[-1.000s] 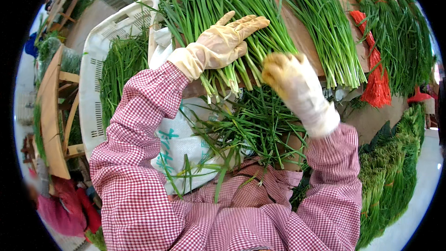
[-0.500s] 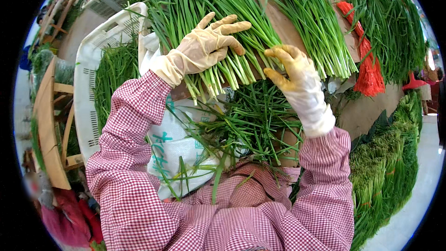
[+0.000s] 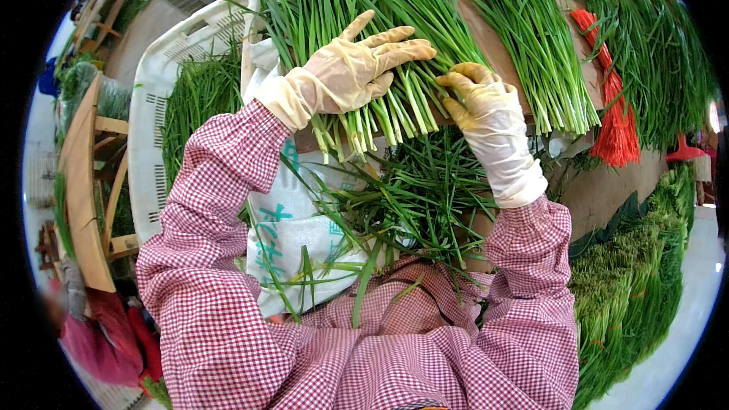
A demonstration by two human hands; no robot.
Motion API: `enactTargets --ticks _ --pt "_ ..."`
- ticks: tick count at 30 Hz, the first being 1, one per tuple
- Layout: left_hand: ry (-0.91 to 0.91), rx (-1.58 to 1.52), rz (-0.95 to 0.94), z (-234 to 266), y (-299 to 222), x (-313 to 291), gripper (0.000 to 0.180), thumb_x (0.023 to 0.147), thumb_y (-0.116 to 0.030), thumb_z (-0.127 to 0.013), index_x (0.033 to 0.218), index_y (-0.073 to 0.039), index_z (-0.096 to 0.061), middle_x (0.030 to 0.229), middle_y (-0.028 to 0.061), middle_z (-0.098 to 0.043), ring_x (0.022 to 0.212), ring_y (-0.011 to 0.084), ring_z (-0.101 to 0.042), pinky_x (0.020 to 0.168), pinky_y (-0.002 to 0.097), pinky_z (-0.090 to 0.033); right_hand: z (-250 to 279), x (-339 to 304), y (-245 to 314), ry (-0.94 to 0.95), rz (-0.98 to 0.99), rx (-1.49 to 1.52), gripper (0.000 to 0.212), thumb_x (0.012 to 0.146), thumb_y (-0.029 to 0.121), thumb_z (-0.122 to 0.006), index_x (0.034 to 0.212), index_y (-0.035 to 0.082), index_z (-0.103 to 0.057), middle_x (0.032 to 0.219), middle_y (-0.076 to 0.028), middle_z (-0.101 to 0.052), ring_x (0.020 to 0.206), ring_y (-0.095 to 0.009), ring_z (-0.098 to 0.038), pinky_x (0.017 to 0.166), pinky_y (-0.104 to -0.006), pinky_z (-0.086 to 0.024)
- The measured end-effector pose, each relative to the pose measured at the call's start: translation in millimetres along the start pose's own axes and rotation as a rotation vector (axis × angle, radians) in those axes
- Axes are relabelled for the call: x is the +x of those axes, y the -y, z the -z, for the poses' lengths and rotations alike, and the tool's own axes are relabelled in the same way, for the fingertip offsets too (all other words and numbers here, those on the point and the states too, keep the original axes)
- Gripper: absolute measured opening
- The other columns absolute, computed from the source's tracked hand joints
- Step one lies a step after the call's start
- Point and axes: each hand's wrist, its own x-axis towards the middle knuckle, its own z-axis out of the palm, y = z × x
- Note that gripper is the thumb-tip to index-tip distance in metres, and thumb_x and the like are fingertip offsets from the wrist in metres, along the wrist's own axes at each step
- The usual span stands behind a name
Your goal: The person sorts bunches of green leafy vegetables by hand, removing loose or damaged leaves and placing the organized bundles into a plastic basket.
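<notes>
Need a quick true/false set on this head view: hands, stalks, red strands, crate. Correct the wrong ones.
1. The left hand, fingers spread, is over the green stalks. True.
2. Red strands lie to the right of the right hand. True.
3. Both hands are bare. False: both wear pale gloves.
4. The white crate holds greens. True.
5. The crate is right of the hands. False: it is to their left.

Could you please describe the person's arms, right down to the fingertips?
Both sleeves are loose, in small red-and-white checks, gathered at the ends. The left glove is thin, wrinkled and pale cream; the right glove is whitish, yellower toward the tips.
</notes>
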Motion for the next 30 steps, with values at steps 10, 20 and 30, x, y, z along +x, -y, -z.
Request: enactTargets --ticks 10,20,30 --pt "0.084 -0.011 0.036 -1 1 -5 0.067 0.072 -0.006 -0.039 0.137 -0.020 -0.030 0.143 -0.0011 -0.031 0.135 0.0168 -0.023 0.110 0.0483 -0.007 5 0 31 0.084 0.003 -0.005 0.019 0.072 0.025 -0.067 0.088 0.015 -0.064 0.089 -0.003 -0.059 0.083 -0.023 -0.056 0.074 -0.0377 -0.039" --pt "0.058 -0.029 0.015 -1 1 -4 0.064 0.075 -0.013 -0.039 0.138 -0.020 -0.030 0.143 -0.0007 -0.031 0.135 0.0173 -0.023 0.110 0.0470 -0.008 8 6 22 0.219 -0.277 0.399 0.022 0.077 0.023 -0.065 0.085 0.003 -0.065 0.080 -0.014 -0.060 0.080 -0.027 -0.058 0.071 -0.0304 -0.044" --pt "-0.056 -0.186 0.023 -8 5 -6 0.057 0.082 -0.010 -0.040 0.138 -0.018 -0.030 0.143 0.0011 -0.031 0.134 0.0180 -0.024 0.110 0.0466 -0.007 106 -116 2 1.156 -0.305 1.334 0.021 0.083 0.018 -0.062 0.084 -0.002 -0.062 0.081 -0.011 -0.061 0.075 -0.023 -0.061 0.067 -0.0352 -0.048"
